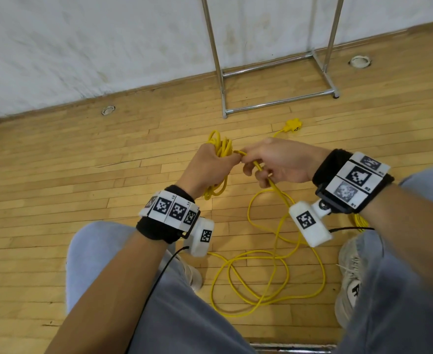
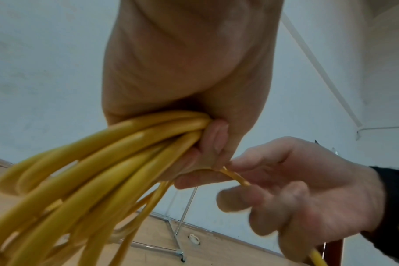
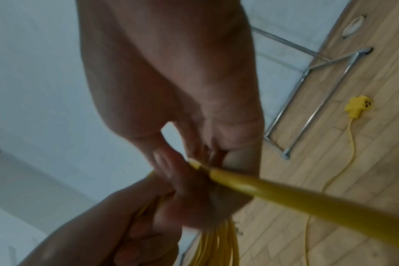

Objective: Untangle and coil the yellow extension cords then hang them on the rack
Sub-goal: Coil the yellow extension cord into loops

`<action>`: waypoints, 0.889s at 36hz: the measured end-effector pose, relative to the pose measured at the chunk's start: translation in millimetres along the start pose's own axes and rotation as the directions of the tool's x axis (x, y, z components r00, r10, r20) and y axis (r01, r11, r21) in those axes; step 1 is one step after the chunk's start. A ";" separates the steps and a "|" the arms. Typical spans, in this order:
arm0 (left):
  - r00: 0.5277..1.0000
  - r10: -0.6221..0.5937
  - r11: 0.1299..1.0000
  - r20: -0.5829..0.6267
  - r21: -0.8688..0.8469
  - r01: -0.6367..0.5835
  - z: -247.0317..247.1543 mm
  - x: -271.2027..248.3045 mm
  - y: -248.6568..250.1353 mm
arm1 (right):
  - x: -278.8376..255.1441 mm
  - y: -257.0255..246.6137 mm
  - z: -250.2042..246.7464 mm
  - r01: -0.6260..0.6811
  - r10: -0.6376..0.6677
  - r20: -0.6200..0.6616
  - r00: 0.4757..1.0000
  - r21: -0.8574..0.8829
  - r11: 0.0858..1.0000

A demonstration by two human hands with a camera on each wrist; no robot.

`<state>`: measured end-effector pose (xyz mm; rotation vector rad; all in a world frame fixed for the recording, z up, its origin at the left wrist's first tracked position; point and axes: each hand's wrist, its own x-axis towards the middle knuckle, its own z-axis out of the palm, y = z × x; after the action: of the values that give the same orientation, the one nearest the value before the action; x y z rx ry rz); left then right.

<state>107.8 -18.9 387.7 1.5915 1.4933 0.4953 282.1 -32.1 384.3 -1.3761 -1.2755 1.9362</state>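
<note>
My left hand [image 1: 211, 163] grips a bundle of several yellow cord loops [image 1: 220, 146], which hang down below the fist [image 2: 107, 162]. My right hand [image 1: 274, 162] touches the left one and pinches a single strand of the yellow cord [image 1: 260, 169] right at the bundle [image 2: 235, 177]. That strand runs back under the right wrist [image 3: 285, 190] to loose tangled loops [image 1: 269, 274] on the floor between my feet. A yellow multi-outlet end [image 1: 293, 125] lies on the floor near the chrome rack [image 1: 276, 72]; its cord disappears behind my right hand.
The rack's base frame [image 3: 307, 100] stands on the wooden floor against a white wall. Two round floor sockets [image 1: 108, 110] [image 1: 360, 61] sit near the wall. My knees in grey trousers and white shoes [image 1: 350, 277] flank the loose cord. Black wrist-camera cables hang from both wrists.
</note>
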 end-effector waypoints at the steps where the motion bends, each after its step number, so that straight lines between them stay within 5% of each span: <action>1: 1.000 0.001 1.000 0.003 -0.003 -0.001 -0.5 0.7 -1.4 | -2.7 -0.5 -0.1 -0.022 0.023 0.011 1.000 -0.074 0.997; 8: 0.998 -0.013 1.000 0.069 0.014 0.012 -0.4 2.9 -9.0 | -7.0 7.7 6.7 0.007 -0.045 -0.078 0.996 -0.431 0.902; 17: 0.995 -0.030 0.999 0.093 -0.019 0.032 12.9 3.9 -4.8 | -6.6 2.2 3.1 0.090 -0.158 -0.316 0.935 -0.219 0.972; 27: 0.998 -0.063 0.980 0.004 -0.188 0.063 15.9 10.5 -6.1 | -13.8 1.1 16.5 0.194 -0.262 -0.189 0.946 -0.315 0.929; 32: 0.998 -0.066 0.990 0.014 -0.126 0.067 25.3 13.1 -11.4 | -7.9 10.1 16.4 0.136 -0.282 -0.342 0.896 -0.392 0.910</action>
<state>123.3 -15.8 361.4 1.4393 1.4728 0.5331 272.0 -50.0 380.8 -1.6169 -1.5451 1.2343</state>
